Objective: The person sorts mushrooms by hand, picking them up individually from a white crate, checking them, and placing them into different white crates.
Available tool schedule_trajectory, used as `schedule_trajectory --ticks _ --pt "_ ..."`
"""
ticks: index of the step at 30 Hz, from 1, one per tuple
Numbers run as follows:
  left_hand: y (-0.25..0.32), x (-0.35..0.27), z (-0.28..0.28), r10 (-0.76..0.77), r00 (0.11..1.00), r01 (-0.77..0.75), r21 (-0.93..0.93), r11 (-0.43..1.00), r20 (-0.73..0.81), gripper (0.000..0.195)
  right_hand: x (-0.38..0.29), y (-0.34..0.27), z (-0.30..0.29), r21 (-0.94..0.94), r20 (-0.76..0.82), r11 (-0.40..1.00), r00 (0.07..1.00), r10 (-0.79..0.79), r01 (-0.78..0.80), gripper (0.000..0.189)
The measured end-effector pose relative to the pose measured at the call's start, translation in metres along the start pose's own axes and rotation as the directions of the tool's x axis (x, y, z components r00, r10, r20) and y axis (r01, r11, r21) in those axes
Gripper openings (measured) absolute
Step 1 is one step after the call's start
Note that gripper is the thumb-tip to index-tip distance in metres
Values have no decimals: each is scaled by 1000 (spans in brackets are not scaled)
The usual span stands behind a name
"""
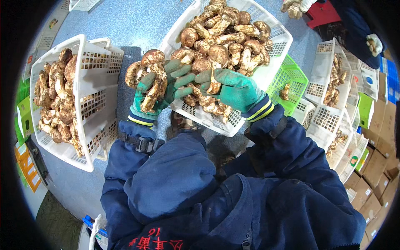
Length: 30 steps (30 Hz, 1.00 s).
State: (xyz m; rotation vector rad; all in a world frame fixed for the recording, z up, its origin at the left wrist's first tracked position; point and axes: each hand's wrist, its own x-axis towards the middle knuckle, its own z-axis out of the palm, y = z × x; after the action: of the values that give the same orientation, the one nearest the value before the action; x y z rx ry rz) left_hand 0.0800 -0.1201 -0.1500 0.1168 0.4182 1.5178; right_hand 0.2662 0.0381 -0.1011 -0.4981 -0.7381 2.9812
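Note:
My left hand [171, 84], in a green coated glove, is palm up and cradles matsutake-like mushrooms [155, 79] with brown caps and thick, dirt-specked stems. To its right, my gloved right hand [239, 90] pinches one mushroom [215, 76] by its pale stem between thumb and fingers, cap pointing away from me. Both hands are over the near side of a white plastic crate [279, 31]. Inside lies a heap of similar mushrooms [218, 28], some showing below my hands near the front wall.
At left, stacked white crates [86, 125] hold more mushrooms. A green basket [292, 81] with a small mushroom stands beside the main crate. More filled crates [323, 120] and cardboard boxes [372, 131] line the right. A co-worker's gloved hand [374, 44] shows at upper right.

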Motion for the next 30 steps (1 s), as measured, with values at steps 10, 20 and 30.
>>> schedule_trajectory --ticks 10,20,30 --pt "-7 10 6 112 988 -107 -52 993 103 64 -1 34 -1 271 28 926 964 265 -263 49" --pt "-13 13 -26 32 994 -13 177 984 -106 66 6 39 -14 -935 -348 132 921 -177 -329 29" --pt "0 9 -2 10 998 -14 -57 998 -60 67 -11 16 -19 -336 -289 867 917 276 -367 33"
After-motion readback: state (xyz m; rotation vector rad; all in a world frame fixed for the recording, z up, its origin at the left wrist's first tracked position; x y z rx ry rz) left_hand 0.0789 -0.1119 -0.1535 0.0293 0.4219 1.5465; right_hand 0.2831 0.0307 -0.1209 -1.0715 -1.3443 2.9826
